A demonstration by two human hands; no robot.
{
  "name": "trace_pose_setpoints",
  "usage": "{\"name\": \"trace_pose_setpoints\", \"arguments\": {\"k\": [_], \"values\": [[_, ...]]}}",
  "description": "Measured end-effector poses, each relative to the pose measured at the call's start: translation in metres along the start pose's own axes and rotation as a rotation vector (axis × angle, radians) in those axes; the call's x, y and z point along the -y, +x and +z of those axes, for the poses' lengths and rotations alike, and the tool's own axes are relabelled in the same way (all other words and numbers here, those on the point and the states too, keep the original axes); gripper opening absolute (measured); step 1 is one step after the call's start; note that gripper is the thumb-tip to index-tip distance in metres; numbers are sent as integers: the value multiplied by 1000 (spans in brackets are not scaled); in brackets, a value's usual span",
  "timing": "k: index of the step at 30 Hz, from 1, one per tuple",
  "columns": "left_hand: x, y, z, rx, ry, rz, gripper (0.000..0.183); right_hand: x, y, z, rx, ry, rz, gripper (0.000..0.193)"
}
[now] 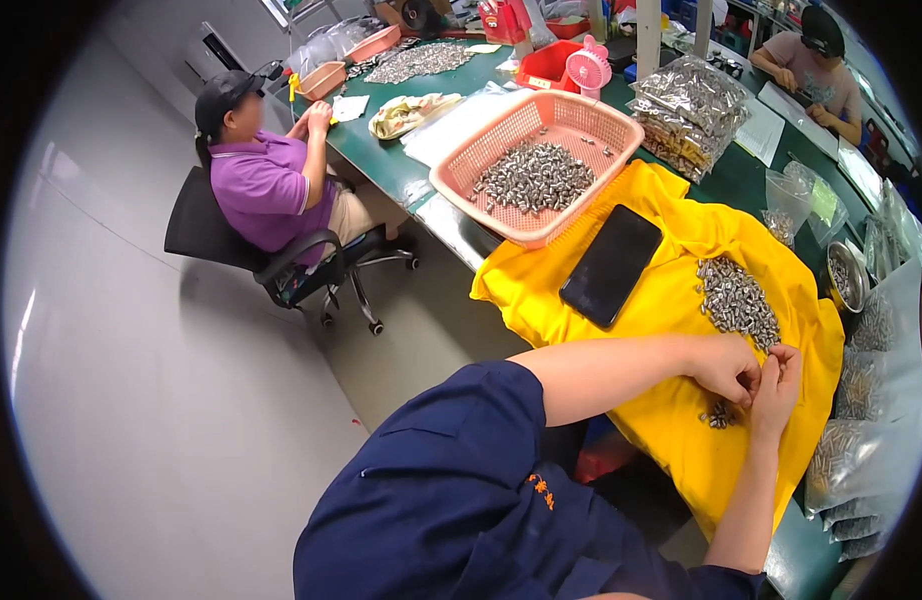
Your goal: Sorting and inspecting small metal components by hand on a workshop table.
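Note:
My left hand (pixel 725 366) and my right hand (pixel 775 388) meet over a yellow cloth (pixel 671 400) spread on the bench. Their fingertips are pinched close together, and whatever they hold is too small or hidden to make out. Just beyond them lies a large loose pile of small silvery metal cylinders (pixel 738 303). A much smaller heap of similar metal pieces (pixel 719 415) sits on the cloth below my left hand. To the left of the large pile, a black smartphone (pixel 611 265) rests flat on the cloth.
A pink plastic basket (pixel 461 165) with many metal pieces stands beyond the phone. Bags of parts (pixel 851 455) line the right edge, near a metal bowl (pixel 847 275). One co-worker (pixel 271 180) sits at the left, another (pixel 816 75) at the far right.

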State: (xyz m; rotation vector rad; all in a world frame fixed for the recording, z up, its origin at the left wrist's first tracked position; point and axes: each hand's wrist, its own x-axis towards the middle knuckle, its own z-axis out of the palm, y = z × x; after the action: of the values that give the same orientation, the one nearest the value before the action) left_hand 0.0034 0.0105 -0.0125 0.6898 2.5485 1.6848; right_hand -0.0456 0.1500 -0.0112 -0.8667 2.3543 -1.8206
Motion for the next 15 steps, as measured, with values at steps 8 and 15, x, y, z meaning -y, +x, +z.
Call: {"name": "trace_pose_setpoints", "arguments": {"k": [8,15], "values": [[1,0,0,5,13,15,18,-8,0,-3,19,-45,9,7],[-4,3,-9,104,40,-44,22,-7,1,1,-1,-99,-67,7]]}}
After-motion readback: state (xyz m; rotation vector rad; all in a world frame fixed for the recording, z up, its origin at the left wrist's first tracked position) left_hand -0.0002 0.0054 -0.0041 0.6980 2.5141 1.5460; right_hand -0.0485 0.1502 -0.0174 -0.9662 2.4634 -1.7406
